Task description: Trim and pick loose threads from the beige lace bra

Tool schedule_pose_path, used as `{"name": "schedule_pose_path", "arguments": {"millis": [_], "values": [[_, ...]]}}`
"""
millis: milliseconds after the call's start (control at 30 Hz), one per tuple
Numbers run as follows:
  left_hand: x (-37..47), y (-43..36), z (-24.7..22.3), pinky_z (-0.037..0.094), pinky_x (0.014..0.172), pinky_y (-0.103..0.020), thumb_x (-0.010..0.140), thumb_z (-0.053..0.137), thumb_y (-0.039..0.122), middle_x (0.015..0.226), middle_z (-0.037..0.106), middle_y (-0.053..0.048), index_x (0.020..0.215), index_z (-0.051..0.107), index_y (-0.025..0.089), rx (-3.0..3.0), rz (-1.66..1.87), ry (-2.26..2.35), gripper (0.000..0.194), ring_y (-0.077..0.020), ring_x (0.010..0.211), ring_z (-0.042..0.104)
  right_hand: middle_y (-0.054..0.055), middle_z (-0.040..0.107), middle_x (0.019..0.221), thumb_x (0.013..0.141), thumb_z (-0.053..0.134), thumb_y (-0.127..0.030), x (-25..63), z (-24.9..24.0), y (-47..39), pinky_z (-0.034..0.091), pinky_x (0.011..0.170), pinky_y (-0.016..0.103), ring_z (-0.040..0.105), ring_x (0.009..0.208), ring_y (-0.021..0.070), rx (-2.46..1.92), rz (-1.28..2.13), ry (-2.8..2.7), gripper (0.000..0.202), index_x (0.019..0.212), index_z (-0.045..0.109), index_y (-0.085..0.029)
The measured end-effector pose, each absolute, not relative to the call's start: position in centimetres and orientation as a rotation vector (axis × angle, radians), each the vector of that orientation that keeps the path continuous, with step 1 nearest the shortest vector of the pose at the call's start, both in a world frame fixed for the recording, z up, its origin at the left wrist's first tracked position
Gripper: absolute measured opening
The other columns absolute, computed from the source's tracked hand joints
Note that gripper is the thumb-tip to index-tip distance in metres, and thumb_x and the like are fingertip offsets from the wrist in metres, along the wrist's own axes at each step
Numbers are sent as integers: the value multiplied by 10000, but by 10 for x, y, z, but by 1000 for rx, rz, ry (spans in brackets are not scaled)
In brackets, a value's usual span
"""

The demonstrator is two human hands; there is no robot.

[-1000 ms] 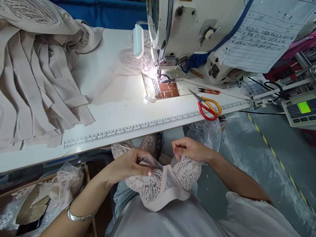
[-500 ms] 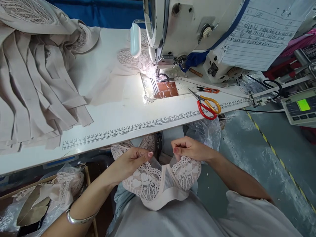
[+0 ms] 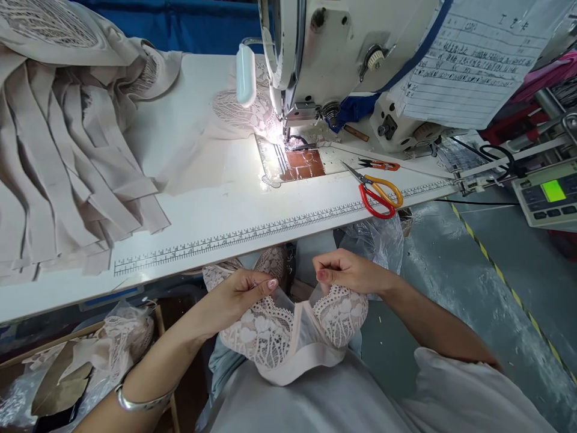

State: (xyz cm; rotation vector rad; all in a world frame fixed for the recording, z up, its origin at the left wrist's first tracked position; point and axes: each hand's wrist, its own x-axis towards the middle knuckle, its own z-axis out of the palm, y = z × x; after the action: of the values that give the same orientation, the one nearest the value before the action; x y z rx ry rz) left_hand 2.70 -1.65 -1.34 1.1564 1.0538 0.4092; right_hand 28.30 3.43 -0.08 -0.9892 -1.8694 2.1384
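A pale pink lace bra (image 3: 270, 331) hangs over my lap, just below the front edge of the sewing table (image 3: 216, 210). My left hand (image 3: 241, 296) pinches the sheer upper edge of one cup between thumb and fingers. On the other cup's upper edge, my right hand (image 3: 345, 270) is closed the same way. The lace cups and plain lower band face up, with the sheer centre between them. Part of the bra is hidden behind my left hand.
A sewing machine (image 3: 342, 54) stands at the back, its lamp lit over lace fabric (image 3: 238, 111). Scissors (image 3: 378, 195) and orange thread snips (image 3: 379, 164) lie right of the needle. Beige bra pieces (image 3: 67, 156) are heaped at left. Below them, a box (image 3: 160, 337) holds bagged lace.
My left hand and its side of the bra have shifted very slightly left. My right hand stays almost still, and both grips are unchanged.
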Motion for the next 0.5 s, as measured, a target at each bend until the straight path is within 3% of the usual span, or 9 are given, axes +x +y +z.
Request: {"name": "schedule_pose_path", "arguments": {"millis": [233,500], "values": [[28,-16,-12,418,547,-275,868,579,578,610,599,-40,645,686,165,1167,393,1043,481,-181,595,528,-21,554,641,868,540,-744,283,1,34,247,494,242,383,522,88,-989,2136,-1876,590,678,429,-196],[25,-16,-17,403,544,-261,893,559,579,611,557,-18,660,660,158,1207,376,1004,491,-153,583,489,-29,531,622,879,548,-721,285,1,34,241,481,238,356,505,80,-960,2130,-1887,577,675,439,-192]]}}
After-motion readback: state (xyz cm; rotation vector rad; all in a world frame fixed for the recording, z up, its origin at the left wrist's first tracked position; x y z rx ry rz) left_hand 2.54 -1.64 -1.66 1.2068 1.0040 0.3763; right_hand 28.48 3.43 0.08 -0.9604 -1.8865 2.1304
